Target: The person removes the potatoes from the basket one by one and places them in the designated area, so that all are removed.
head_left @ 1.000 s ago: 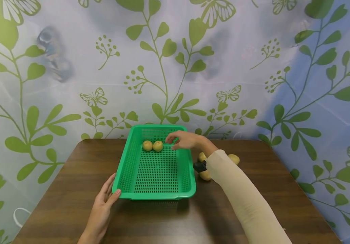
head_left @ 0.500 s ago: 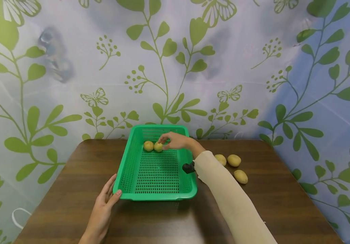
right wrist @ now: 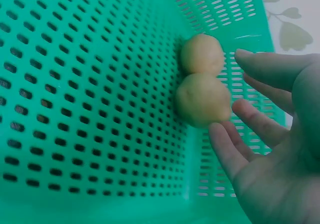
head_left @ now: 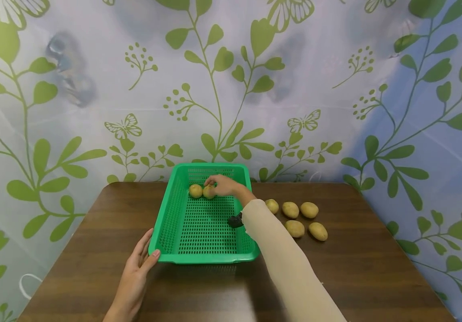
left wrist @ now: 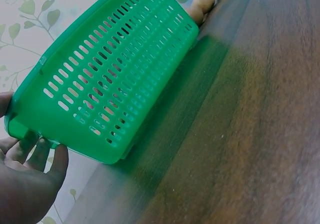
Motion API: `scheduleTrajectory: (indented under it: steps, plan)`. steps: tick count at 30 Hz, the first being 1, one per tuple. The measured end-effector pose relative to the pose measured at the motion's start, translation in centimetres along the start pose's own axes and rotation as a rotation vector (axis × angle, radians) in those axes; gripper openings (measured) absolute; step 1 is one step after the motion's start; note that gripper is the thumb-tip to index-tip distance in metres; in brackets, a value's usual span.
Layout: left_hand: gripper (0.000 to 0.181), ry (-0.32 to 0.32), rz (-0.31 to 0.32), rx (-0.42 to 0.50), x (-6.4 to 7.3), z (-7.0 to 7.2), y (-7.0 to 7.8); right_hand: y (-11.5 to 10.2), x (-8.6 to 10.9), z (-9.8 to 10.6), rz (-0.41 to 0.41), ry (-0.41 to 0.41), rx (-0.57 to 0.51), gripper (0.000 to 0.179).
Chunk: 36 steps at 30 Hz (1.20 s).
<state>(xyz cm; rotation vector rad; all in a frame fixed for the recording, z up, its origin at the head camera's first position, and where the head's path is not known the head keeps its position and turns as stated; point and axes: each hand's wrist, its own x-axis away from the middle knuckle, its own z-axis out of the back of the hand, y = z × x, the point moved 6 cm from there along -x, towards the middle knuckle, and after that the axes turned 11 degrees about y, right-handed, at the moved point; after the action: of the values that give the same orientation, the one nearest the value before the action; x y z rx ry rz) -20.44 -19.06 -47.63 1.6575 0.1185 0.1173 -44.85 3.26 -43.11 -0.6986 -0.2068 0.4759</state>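
A green perforated plastic basket stands on the table, with two potatoes side by side at its far end: a left potato and a right potato. My left hand grips the basket's near left corner, thumb over the rim and fingers beneath it, as the left wrist view shows too. Inside the basket, my right hand reaches over the right potato. Its fingers are spread round the near side of that potato, and the thumb stands apart from it. Whether a fingertip touches the potato is hard to tell.
Several more potatoes lie on the brown wooden table right of the basket, beside my right forearm. A black device is strapped at the right wrist. A leaf-patterned curtain hangs behind the table.
My right hand has moved left and slightly down to the right potato. More of the potatoes on the table have come into view. The left hand keeps its hold on the basket.
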Motion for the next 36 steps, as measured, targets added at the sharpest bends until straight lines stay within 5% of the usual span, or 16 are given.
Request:
scheduleTrajectory:
  steps: [9, 18, 36]
  plan:
    - [0.066, -0.009, 0.001, -0.004, -0.1, 0.3, 0.0, 0.8, -1.0, -1.2, -0.031, 0.006, 0.041, 0.056]
    - [0.066, -0.017, -0.021, -0.004, -0.4, 0.1, 0.0, 1.0, -1.0, -1.9, 0.032, -0.032, 0.265, 0.051]
    - [0.066, -0.026, -0.048, 0.014, -1.2, 0.3, 0.2, 0.6, -1.1, -1.1, -0.006, -0.120, 0.097, 0.052]
